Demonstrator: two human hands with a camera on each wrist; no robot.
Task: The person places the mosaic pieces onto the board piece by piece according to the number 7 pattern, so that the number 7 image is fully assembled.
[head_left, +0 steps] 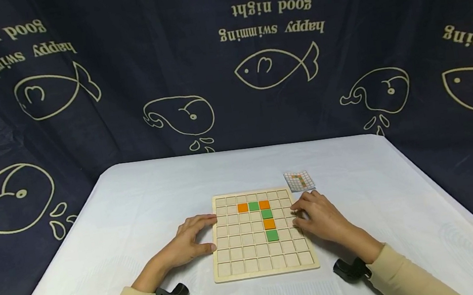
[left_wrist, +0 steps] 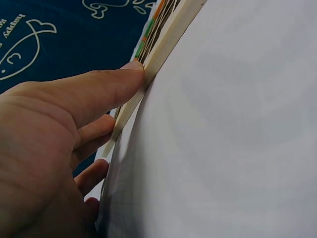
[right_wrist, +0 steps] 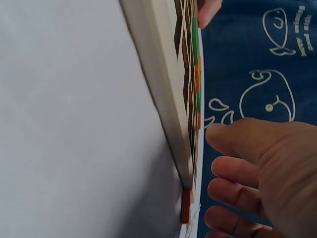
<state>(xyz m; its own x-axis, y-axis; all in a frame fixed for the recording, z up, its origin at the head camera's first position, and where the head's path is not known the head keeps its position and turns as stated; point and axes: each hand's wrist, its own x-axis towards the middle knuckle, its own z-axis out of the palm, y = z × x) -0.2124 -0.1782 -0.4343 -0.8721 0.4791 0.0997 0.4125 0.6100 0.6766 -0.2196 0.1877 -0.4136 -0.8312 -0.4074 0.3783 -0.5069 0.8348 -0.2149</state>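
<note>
A square wooden grid board (head_left: 253, 274) lies flat on the table. Orange tiles (head_left: 269, 224) and green tiles (head_left: 272, 235) fill a short row near its far side and a column running toward the near side. My left hand (head_left: 184, 242) rests at the board's left edge, fingers extended; in the left wrist view the thumb (left_wrist: 116, 87) touches the rim. Over the right edge is my right hand (head_left: 324, 216), its fingers loosely bent with nothing visible between them. An orange piece (right_wrist: 186, 206) sits by the board's edge in the right wrist view, hidden from the head view.
A small card (head_left: 300, 181) printed with a coloured grid lies just past the board's far right corner. White cloth covers the table (head_left: 170, 186). Behind it hangs a dark blue curtain (head_left: 120, 83) with fish and whale drawings.
</note>
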